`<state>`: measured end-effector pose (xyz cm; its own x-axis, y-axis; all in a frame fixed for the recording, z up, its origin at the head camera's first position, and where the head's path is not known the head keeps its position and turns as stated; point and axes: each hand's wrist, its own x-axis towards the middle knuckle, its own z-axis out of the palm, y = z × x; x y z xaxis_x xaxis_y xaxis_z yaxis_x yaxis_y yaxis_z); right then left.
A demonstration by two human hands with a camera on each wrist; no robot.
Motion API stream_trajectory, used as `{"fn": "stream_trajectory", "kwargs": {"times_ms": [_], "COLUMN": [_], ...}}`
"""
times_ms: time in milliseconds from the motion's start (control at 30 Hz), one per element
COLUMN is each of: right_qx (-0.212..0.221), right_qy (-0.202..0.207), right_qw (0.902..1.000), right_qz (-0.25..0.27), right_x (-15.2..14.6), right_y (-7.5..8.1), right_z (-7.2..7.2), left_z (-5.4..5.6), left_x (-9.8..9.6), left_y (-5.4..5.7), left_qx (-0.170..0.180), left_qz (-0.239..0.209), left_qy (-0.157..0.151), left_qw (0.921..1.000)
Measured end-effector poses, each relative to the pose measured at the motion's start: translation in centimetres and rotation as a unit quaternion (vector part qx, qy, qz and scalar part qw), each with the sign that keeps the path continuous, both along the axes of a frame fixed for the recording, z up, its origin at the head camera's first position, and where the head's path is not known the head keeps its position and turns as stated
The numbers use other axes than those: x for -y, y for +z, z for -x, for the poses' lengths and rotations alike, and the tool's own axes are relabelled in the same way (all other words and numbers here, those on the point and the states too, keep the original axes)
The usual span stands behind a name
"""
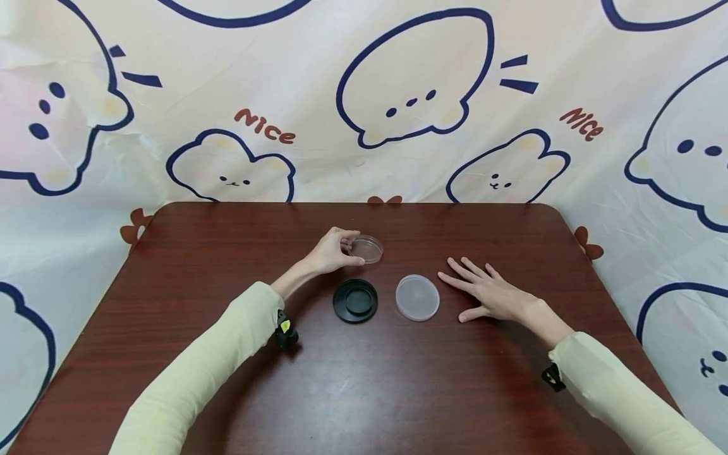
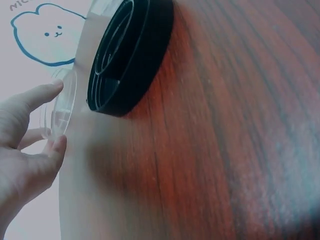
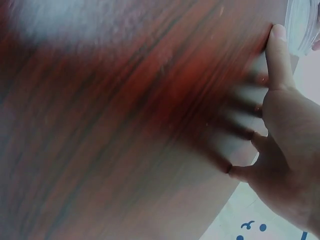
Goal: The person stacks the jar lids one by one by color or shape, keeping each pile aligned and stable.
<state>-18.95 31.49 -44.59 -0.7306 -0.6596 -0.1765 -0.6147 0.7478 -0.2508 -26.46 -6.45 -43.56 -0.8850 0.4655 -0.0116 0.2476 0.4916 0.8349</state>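
Observation:
My left hand [image 1: 332,251] pinches a clear shallow round dish [image 1: 368,249] by its rim, thumb on the near side and fingers on the far side. The left wrist view shows the same clear dish [image 2: 64,107] between thumb and fingertips. Just in front of it lies a black round base [image 1: 355,301] with a raised ring in its middle. A frosted translucent disc [image 1: 418,297], like a lid, lies right of the black piece. To the right of that disc, my right hand [image 1: 491,294] rests on the table with fingers spread, holding nothing.
The brown wood-grain table [image 1: 341,392] has rounded far corners. Behind and beside it hangs a pale cloth [image 1: 318,170] with cartoon outlines. A small black device [image 1: 286,330] is strapped at the left wrist, another [image 1: 553,377] at the right.

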Motion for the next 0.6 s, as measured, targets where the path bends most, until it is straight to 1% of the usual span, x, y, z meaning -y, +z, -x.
{"fn": "stream_trajectory", "kwargs": {"times_ms": [67, 133, 200, 333, 433, 600], "right_qx": [0.003, 0.006, 0.006, 0.006, 0.007, 0.011], "right_qy": [0.002, 0.004, 0.006, 0.005, 0.002, -0.003], "right_qw": [1.0, 1.0, 1.0, 0.9999, 0.9999, 0.9999], "right_qz": [-0.006, -0.007, -0.003, 0.006, 0.011, 0.011], "right_x": [-0.1, -0.2, -0.2, -0.2, -0.3, -0.3], "right_y": [0.1, 0.3, 0.3, 0.2, 0.0, 0.0], "right_z": [0.0, 0.1, 0.1, 0.0, 0.0, -0.1], "left_z": [-0.1, -0.4, -0.9, -2.3, -3.4, -4.9], "left_x": [-0.3, -0.7, -1.3, -2.9, -4.2, -6.1], "left_y": [0.0, 0.1, 0.3, 1.0, 1.5, 1.6], "left_qx": [0.004, 0.003, -0.005, -0.021, -0.025, -0.047], "left_qz": [-0.01, -0.026, -0.039, -0.059, -0.059, -0.045], "left_qy": [0.001, -0.007, -0.022, -0.055, -0.073, -0.104], "left_qw": [0.9999, 0.9996, 0.999, 0.9965, 0.9953, 0.9924]}}
